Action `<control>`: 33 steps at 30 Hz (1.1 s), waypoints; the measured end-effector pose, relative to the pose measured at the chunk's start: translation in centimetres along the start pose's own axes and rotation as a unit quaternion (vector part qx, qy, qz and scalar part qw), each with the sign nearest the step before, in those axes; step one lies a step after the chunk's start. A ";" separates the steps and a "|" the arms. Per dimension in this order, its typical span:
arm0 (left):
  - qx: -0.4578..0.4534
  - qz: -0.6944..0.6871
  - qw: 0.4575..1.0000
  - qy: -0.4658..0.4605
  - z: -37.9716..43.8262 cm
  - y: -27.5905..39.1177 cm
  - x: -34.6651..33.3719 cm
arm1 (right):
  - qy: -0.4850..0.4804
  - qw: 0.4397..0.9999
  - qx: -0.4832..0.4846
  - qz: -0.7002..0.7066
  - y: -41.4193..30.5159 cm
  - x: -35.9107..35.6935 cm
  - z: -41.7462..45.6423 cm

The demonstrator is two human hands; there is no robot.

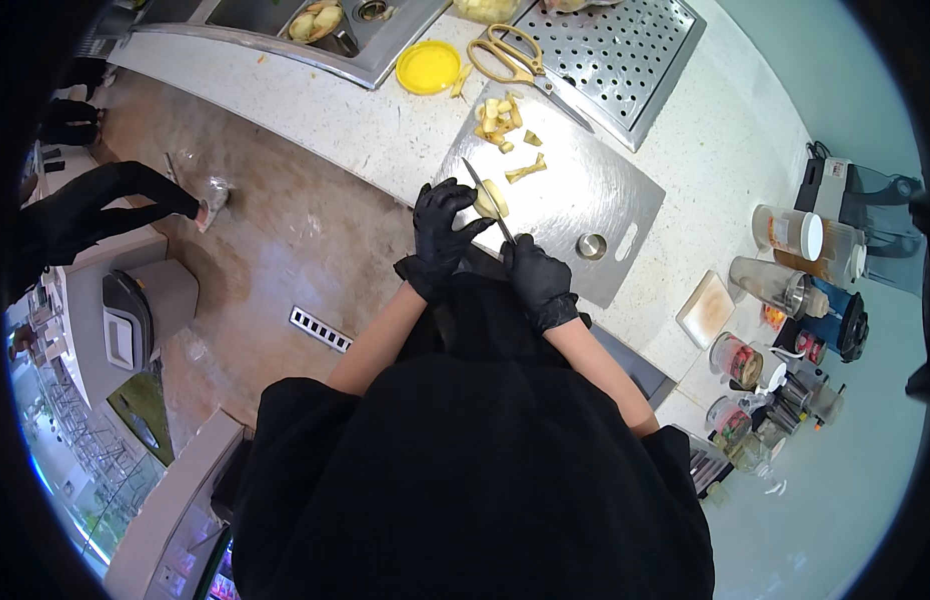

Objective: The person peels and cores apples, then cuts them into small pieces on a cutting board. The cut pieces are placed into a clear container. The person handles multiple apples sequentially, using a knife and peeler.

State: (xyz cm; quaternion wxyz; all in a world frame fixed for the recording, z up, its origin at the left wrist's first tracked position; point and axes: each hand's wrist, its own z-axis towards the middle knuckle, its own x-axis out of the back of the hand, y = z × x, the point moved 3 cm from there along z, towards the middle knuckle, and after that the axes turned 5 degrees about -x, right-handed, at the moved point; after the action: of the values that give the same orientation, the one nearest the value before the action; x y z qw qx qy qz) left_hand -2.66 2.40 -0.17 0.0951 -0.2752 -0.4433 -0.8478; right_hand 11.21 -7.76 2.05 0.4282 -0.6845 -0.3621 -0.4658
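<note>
My left hand [444, 225], in a black glove, steadies a pale yellow peeled piece of fruit [492, 199] on a metal cutting board [622, 195]. Gripped in my right hand [538, 277], also black-gloved, is a knife [480, 178] whose blade lies across that piece. Several yellow chunks [497, 120] are heaped near the board's far end. Between them and the knife lie peel-like scraps [526, 169]. A small round metal cup [591, 246] stands by the board's handle slot.
Beyond the board are gold-handled scissors [521, 64], a perforated metal drain tray [611, 52] and a yellow lid [428, 67]. The sink [266, 22] holds a metal container of pale pieces. Jars [787, 232] and blender-like appliances line the wall at right. Another person's leg [134, 187] shows at left.
</note>
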 end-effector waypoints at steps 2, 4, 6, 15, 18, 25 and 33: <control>0.019 0.035 0.998 -0.041 0.4 0.5 0.1 | -0.013 1.000 -0.010 0.004 0.3 0.3 0.1; 0.019 0.061 0.996 -0.058 1.2 1.5 0.2 | -0.030 0.999 -0.019 0.009 0.4 0.7 0.1; 0.015 0.078 0.994 -0.071 1.5 1.8 0.1 | -0.048 0.998 -0.026 0.014 0.4 1.1 0.2; -0.028 0.052 0.994 -0.092 2.1 3.0 -1.2 | -0.041 0.998 -0.004 0.056 2.4 2.0 -0.1; -0.037 0.043 0.995 -0.085 1.7 2.5 -1.4 | -0.020 1.000 -0.010 0.006 2.5 1.0 -0.3; -0.046 0.069 0.994 -0.074 1.9 2.4 -1.4 | -0.024 0.999 -0.027 0.002 1.9 1.1 0.0; 0.068 -0.058 0.992 -0.092 0.0 0.1 -2.8 | -0.104 0.990 0.039 0.093 4.5 -0.3 0.6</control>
State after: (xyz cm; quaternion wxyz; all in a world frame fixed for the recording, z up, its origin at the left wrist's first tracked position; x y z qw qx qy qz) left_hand -0.29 2.17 -1.66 0.0227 -0.3188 -0.5222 -0.7907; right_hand 15.36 -8.90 0.52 0.4562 -0.7424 -0.3573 -0.3362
